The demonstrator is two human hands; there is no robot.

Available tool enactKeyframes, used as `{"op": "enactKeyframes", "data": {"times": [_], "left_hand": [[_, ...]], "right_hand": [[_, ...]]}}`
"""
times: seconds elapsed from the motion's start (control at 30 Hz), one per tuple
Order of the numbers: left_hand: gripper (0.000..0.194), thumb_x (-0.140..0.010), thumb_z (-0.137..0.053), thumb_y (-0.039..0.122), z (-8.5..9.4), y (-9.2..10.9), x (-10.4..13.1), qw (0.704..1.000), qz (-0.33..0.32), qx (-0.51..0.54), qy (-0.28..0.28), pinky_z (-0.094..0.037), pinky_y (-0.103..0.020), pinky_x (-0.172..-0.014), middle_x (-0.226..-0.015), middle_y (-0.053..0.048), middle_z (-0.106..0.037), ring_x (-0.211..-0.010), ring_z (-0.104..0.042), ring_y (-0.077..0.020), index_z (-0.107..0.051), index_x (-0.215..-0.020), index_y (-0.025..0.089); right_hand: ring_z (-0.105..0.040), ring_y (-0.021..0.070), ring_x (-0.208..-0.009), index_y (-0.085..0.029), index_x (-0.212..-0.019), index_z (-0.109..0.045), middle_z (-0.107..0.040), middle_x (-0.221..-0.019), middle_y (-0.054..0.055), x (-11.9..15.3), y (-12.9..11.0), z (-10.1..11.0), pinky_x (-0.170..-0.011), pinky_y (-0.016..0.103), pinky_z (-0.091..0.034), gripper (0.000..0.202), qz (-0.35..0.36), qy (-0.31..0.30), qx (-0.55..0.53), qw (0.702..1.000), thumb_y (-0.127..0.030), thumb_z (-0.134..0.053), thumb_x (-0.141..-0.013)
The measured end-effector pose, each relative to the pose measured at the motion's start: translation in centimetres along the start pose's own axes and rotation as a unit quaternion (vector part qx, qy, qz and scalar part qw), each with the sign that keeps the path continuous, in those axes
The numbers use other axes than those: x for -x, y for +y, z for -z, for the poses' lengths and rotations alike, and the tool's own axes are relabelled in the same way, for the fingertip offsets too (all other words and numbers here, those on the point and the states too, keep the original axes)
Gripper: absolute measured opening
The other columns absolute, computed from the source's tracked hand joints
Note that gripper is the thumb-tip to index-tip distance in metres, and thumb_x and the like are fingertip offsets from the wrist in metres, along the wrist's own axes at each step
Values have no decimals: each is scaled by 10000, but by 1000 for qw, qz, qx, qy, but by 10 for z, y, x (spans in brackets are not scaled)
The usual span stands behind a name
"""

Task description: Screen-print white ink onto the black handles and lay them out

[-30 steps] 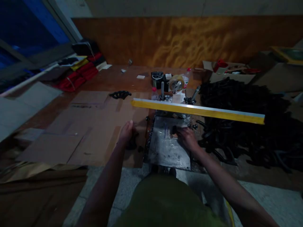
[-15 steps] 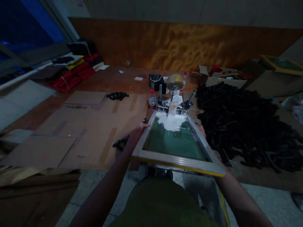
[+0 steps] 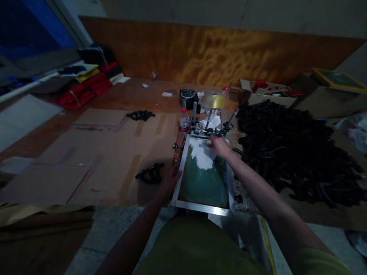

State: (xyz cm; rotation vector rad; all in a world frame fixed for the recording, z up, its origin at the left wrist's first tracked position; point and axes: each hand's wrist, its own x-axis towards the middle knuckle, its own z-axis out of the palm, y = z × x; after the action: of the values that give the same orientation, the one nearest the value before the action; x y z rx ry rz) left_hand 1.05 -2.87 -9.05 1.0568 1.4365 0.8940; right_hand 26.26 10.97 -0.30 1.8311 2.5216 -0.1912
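Note:
A screen printing frame (image 3: pixel 204 209) with metal edges and green mesh lies low in front of me. White ink (image 3: pixel 203 156) is spread over the far half of its mesh. My right hand (image 3: pixel 220 146) is closed at the frame's far end, gripping a squeegee largely hidden under the fingers. Beside the frame's left edge rests my left hand (image 3: pixel 172 178), fingers apart and holding nothing. Just left of that hand, a black curved piece (image 3: pixel 149 173) lies on the cardboard (image 3: pixel 109 152). The clamp (image 3: pixel 226 128) stands at the frame's far end.
A big heap of black pieces (image 3: pixel 292 152) covers the right side. Behind the frame stand a red-capped bottle (image 3: pixel 185 121), a dark tin (image 3: pixel 187 99) and a roll of tape (image 3: pixel 213 101). Another black piece (image 3: pixel 141 115) lies farther back. Red bundles (image 3: pixel 83 91) sit at far left.
The frame, raised and held at both sides before, has come down flat. My right hand has moved from its right edge to the squeegee; my left has let go and slid nearer me.

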Motion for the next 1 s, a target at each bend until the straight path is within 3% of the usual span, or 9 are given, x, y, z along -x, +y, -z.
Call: {"op": "enactKeyframes", "data": {"times": [0.1,0.17,0.37,0.47,0.63,0.8,0.9,1.0], "left_hand": [[697,-794,-622,512,0,-3,0,1000,9,0,5,-490,-417,-995,-1248,-142,-673,-1177,-608,-291,-513,-1368,130],[671,-802,-613,506,0,-4,0,1000,15,-10,5,-503,-406,-971,-1205,-133,-695,-1148,-624,-289,-525,-1355,138],[686,-800,-612,529,0,1,3,1000,31,-3,1,-524,-377,-920,-1199,-130,-695,-1103,-648,-279,-519,-1360,145],[679,-804,-608,510,-1,3,5,999,35,-3,7,-519,-395,-920,-1189,-150,-695,-1097,-648,-289,-519,-1354,123],[604,-781,-636,488,-1,8,7,1000,14,0,28,-496,-424,-955,-1181,-142,-701,-1112,-636,-297,-584,-1265,129],[634,-782,-635,490,1,14,7,1000,27,4,5,-526,-397,-892,-1159,-151,-706,-1053,-661,-288,-569,-1282,105],[650,-779,-641,501,2,18,8,999,33,-2,0,-535,-383,-858,-1108,-137,-723,-1005,-676,-279,-565,-1295,115],[693,-787,-635,503,7,34,13,999,31,-15,-7,-539,-382,-835,-1068,-116,-733,-962,-682,-268,-517,-1360,133]], "right_hand": [[-621,231,-964,-153,-1064,-617,-674,-1103,133,14,-3,-3,-779,276,-447,216,-51,15,40,998,-245,-487,-919],[-610,237,-983,-136,-1058,-614,-666,-1095,149,23,-11,-7,-788,282,-443,221,-42,17,56,997,-203,-460,-914],[-567,252,-956,-117,-968,-634,-657,-972,147,65,-23,-22,-840,323,-408,207,201,2,42,979,-99,-479,-832],[-556,231,-896,-147,-927,-630,-649,-921,108,73,-12,-18,-807,315,-400,193,255,-11,5,967,-81,-507,-793],[-509,241,-945,-161,-908,-618,-612,-954,112,58,-9,-22,-805,318,-398,189,173,73,-42,981,-68,-492,-802],[-492,249,-948,-141,-936,-625,-607,-953,130,76,-10,-41,-839,335,-409,243,233,98,-43,967,-43,-443,-807],[-523,237,-941,-146,-971,-631,-618,-937,106,72,-2,-31,-830,315,-418,199,235,81,-66,966,-105,-499,-828],[-564,228,-952,-171,-1170,-608,-636,-998,90,39,1,-8,-795,291,-429,289,156,79,-74,982,-236,-542,-896]]}}
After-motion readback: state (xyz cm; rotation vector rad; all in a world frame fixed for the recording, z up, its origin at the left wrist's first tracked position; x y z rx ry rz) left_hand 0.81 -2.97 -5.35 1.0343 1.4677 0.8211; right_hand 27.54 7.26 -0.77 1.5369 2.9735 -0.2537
